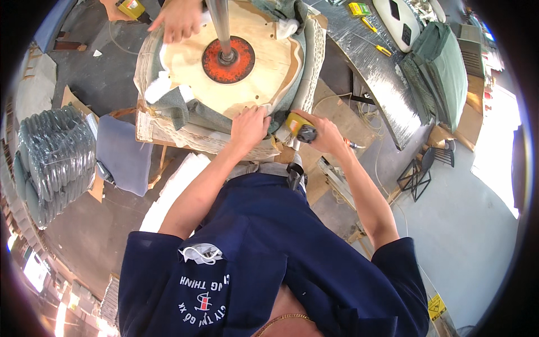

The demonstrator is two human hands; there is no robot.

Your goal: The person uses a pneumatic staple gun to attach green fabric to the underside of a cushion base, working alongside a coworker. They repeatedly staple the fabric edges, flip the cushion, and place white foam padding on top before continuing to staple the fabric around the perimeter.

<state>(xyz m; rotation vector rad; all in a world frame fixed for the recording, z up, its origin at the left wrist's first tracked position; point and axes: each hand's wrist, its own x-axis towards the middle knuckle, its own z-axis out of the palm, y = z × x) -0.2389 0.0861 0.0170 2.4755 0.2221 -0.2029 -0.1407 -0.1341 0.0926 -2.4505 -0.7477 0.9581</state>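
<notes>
A round plywood seat board (pixel 185 64) lies underside up on a padded stand, with grey-green fabric (pixel 216 119) and white padding wrapped around its edge. My left hand (pixel 250 126) is closed on the fabric at the board's near edge, fingertips on the wood. In my right hand (pixel 325 135) is a yellow-and-black pneumatic staple gun (pixel 296 124), its nose against the fabric just right of my left hand. A metal rod (pixel 220 25) with a red disc (pixel 212 62) meets the middle of the board.
Across the stand, a co-worker's hand (pixel 178 21) touches the board; the other holds a second yellow staple gun (pixel 132 8). At right, a dark table (pixel 370 67) carries screwdrivers (pixel 383 50) and a green cushion (pixel 452 78). Plastic-wrapped pads (pixel 56 157) stand left. A thin hose (pixel 382 174) hangs at right.
</notes>
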